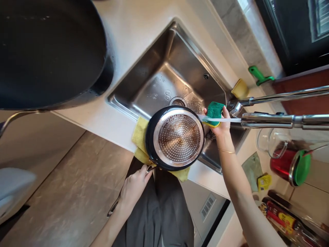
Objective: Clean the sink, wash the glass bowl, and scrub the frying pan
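Left hand: the left hand (134,187) is gripping the handle (128,192) of the frying pan (175,138), fingers wrapped round it near the pan's rim; it seems to be steadying the pan so its base stays turned up.

Frying pan: it is being held upside down over the near edge of the sink (164,73), its dimpled metal base facing the camera, probably so the underside can be reached.

Yellow cloth: a yellow cloth (140,137) is lying on the counter edge beneath the pan, likely cushioning it and catching drips.

Right hand: the right hand (221,123) is pinching a green sponge (214,113) between thumb and fingers, just beside the pan's rim; I cannot tell whether the sponge is touching the pan.

Tap: the tap (282,120) is running, and a thin stream is passing across the sponge, apparently wetting it.

Hands together: they are well apart, one on the handle, one at the pan's far side.

Around: a large dark pan (48,51) is sitting on the counter to the left; a red pot (282,166) with a green lid (302,168) is standing to the right, clear of the water.
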A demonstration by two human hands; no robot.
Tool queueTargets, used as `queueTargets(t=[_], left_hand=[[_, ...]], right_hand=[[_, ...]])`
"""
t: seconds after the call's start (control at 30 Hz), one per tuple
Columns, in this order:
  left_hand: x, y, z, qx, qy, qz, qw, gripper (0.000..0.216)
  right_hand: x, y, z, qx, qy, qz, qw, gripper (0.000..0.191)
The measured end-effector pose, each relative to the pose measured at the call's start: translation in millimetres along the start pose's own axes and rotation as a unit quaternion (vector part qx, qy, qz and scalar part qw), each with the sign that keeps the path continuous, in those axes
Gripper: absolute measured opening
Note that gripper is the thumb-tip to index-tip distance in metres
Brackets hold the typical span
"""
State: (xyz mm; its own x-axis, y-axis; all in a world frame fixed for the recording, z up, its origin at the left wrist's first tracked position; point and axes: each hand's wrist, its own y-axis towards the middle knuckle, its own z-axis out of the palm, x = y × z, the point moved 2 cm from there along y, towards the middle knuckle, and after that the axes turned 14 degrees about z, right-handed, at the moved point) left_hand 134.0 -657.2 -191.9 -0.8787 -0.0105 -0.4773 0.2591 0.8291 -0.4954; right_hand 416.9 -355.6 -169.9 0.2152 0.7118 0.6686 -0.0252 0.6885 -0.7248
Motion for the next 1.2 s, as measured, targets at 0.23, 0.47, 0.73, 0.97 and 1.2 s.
queueTargets(t=[0.23, 0.47, 0.73, 0.97, 1.2], left_hand=[[-1.1, 0.6, -2.1, 0.009, -0.019, -0.004, 1.0, 0.032], [-1.8, 1.3, -3.4, 0.011, -0.027, 0.002, 1.0, 0.031], [-3.4, 1.3, -2.8, 0.011, -0.041, -0.002, 0.999, 0.032], [-6.8, 3.1, -11.7, 0.031, -0.047, -0.02, 0.998, 0.031], [-7.4, 4.4, -13.4, 0.038, -0.052, -0.02, 0.998, 0.031]], right_hand=[[1.9, 0.0, 32.5, 0.06, 0.062, 0.057, 0.995, 0.014], [-2.5, -13.9, 49.9, -0.019, -0.028, -0.008, 0.999, 0.024], [-15.2, -100.1, 80.2, -0.025, -0.554, -0.344, 0.757, 0.028], [-34.5, -133.7, 63.4, 0.096, -0.681, -0.276, 0.672, 0.031], [-41.6, -109.4, 68.0, -0.162, -0.553, -0.288, 0.765, 0.047]])
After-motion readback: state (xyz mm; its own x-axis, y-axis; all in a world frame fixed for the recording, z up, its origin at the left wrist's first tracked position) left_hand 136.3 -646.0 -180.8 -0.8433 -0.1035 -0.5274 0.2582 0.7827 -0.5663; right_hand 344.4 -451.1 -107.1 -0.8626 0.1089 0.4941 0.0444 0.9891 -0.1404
